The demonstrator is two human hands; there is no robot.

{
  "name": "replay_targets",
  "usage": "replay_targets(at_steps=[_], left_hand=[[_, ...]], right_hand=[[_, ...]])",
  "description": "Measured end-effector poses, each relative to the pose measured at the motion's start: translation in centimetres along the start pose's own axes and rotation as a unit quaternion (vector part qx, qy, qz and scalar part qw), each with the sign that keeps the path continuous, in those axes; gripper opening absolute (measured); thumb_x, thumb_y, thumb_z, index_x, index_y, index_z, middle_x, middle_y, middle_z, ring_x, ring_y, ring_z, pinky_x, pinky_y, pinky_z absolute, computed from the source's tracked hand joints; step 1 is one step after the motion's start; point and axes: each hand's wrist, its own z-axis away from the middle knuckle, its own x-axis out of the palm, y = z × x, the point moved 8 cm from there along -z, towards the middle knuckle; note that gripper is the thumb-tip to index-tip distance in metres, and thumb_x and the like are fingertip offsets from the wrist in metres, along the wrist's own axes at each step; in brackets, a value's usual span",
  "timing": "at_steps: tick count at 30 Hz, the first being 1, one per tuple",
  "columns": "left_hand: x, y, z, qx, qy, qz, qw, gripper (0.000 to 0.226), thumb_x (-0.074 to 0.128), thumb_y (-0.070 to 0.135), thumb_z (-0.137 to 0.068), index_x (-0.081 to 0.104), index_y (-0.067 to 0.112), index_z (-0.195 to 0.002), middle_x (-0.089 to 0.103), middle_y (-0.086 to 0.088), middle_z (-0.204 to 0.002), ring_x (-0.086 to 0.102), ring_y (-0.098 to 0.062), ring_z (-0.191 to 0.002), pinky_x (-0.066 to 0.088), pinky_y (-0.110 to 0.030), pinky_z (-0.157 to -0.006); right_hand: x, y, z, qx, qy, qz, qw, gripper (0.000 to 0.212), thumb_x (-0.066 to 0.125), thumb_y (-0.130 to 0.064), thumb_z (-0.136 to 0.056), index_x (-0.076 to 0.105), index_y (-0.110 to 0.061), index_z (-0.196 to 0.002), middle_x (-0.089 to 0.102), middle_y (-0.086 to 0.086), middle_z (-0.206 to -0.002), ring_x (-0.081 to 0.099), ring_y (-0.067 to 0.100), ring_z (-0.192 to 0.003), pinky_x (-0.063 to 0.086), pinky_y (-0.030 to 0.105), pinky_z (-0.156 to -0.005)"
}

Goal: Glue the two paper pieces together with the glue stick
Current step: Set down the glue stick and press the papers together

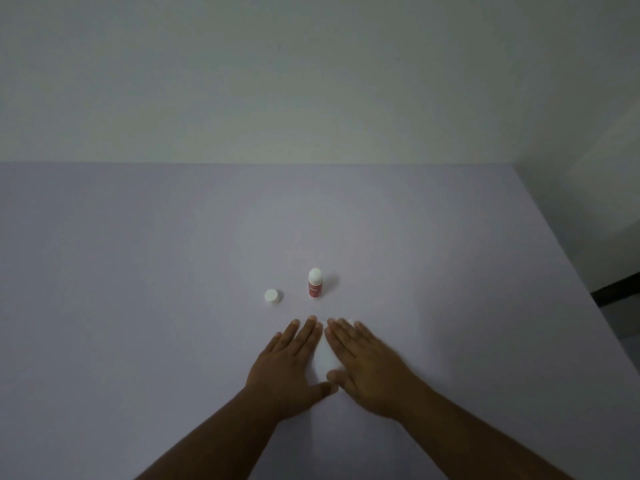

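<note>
Seen from the head camera, looking down over a pale lilac table (138, 306) set against a plain wall. Two bare forearms reach in from the near edge. The left hand (289, 365) and right hand (363, 365) both lie flat, palms down, fingers stretched out and pointing away from the person, not gripping anything. The index fingertips almost meet at the far end and the thumbs nearly touch at the near end, framing a strip of white paper (325, 358) that both palms press against the table. Only that strip and a small corner past the right fingertips show, so whether one sheet or two lies there cannot be told; it looks as if the pieces are being pressed together. Just beyond the fingertips, slightly right of the gap between the hands, the glue stick (315, 284) stands upright with its long axis vertical, red label facing the viewer, white top exposed. Its white cap (273, 296) sits apart on the table to the left. By position, the right hand is nearer the stick and the left hand nearer the cap.
</note>
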Motion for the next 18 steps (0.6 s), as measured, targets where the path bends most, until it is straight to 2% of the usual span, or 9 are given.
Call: replay_targets(at_steps=[2,5,7,9,11,12,14,16,18], left_hand=[[0.0,0.0,0.0,0.000,-0.001,-0.001,1.000,0.098,0.028,0.083,-0.071,-0.030,0.033,-0.133,-0.031,0.018,-0.145,-0.030,-0.008,-0.134,-0.014,-0.029,-0.111],[-0.1,0.0,0.1,0.000,0.000,0.002,1.000,0.099,0.029,0.082,-0.072,-0.031,0.032,-0.133,-0.030,0.018,-0.145,-0.030,-0.007,-0.133,-0.013,-0.029,-0.112],[-0.1,0.0,0.1,0.001,-0.002,-0.002,1.000,0.098,0.029,0.081,-0.073,-0.031,0.032,-0.132,-0.030,0.018,-0.145,-0.030,-0.007,-0.133,-0.013,-0.029,-0.112],[-0.1,0.0,0.1,-0.001,-0.005,-0.002,1.000,0.098,0.029,0.082,-0.072,-0.031,0.034,-0.132,-0.031,0.018,-0.145,-0.030,-0.007,-0.133,-0.013,-0.029,-0.112],[0.0,0.0,0.0,-0.001,-0.007,-0.002,1.000,0.097,0.028,0.083,-0.071,-0.032,0.036,-0.131,-0.031,0.019,-0.145,-0.031,-0.007,-0.133,-0.013,-0.029,-0.112],[0.0,0.0,0.0,0.001,-0.008,-0.005,1.000,0.098,0.027,0.084,-0.071,-0.032,0.035,-0.131,-0.031,0.018,-0.145,-0.031,-0.007,-0.133,-0.013,-0.029,-0.112],[0.1,-0.1,0.0,0.002,-0.005,-0.010,1.000,0.099,0.026,0.084,-0.071,-0.033,0.033,-0.131,-0.031,0.017,-0.145,-0.031,-0.008,-0.133,-0.013,-0.029,-0.112],[0.1,-0.1,0.0,0.000,-0.005,-0.007,1.000,0.098,0.026,0.084,-0.071,-0.033,0.034,-0.131,-0.032,0.017,-0.145,-0.031,-0.008,-0.133,-0.014,-0.029,-0.111],[0.1,-0.1,0.0,-0.001,-0.005,-0.004,1.000,0.099,0.027,0.084,-0.071,-0.033,0.034,-0.131,-0.032,0.017,-0.145,-0.031,-0.007,-0.133,-0.014,-0.029,-0.111]], right_hand=[[1.2,-0.9,2.5,-0.036,-0.002,0.020,0.999,0.064,0.022,-0.053,-0.094,0.030,-0.012,-0.142,0.035,0.005,-0.149,0.030,0.016,-0.138,0.023,0.043,-0.115],[2.1,-1.0,4.5,-0.079,-0.008,0.037,0.996,0.062,0.024,-0.054,-0.093,0.032,-0.015,-0.141,0.041,0.001,-0.146,0.035,0.013,-0.136,0.018,0.033,-0.109],[0.8,0.2,2.7,-0.051,0.005,0.067,0.996,0.062,0.027,-0.052,-0.093,0.034,-0.014,-0.140,0.042,0.003,-0.146,0.037,0.014,-0.135,0.014,0.033,-0.110],[-0.6,1.6,0.3,-0.003,0.013,0.044,0.999,0.065,0.024,-0.051,-0.093,0.023,-0.012,-0.145,0.026,0.006,-0.153,0.024,0.019,-0.141,-0.001,0.039,-0.118],[-0.7,2.2,-1.0,0.016,-0.002,0.014,1.000,0.069,0.018,-0.054,-0.093,0.007,-0.012,-0.147,0.007,0.005,-0.157,0.006,0.018,-0.145,-0.008,0.039,-0.118],[-0.5,2.0,-0.7,0.011,-0.001,0.015,1.000,0.070,0.017,-0.054,-0.093,0.008,-0.012,-0.147,0.008,0.006,-0.157,0.007,0.019,-0.145,-0.004,0.044,-0.118],[0.6,0.9,1.3,-0.022,-0.007,0.038,0.999,0.068,0.020,-0.055,-0.093,0.023,-0.010,-0.144,0.028,0.008,-0.152,0.024,0.020,-0.141,0.015,0.044,-0.118],[1.7,-0.3,3.7,-0.067,-0.020,0.033,0.997,0.066,0.022,-0.055,-0.093,0.030,-0.012,-0.142,0.039,0.006,-0.148,0.033,0.016,-0.137,0.018,0.037,-0.112],[2.0,0.0,4.2,-0.081,-0.021,0.059,0.995,0.065,0.021,-0.055,-0.093,0.033,-0.013,-0.141,0.042,0.002,-0.146,0.036,0.014,-0.135,0.017,0.032,-0.109]])
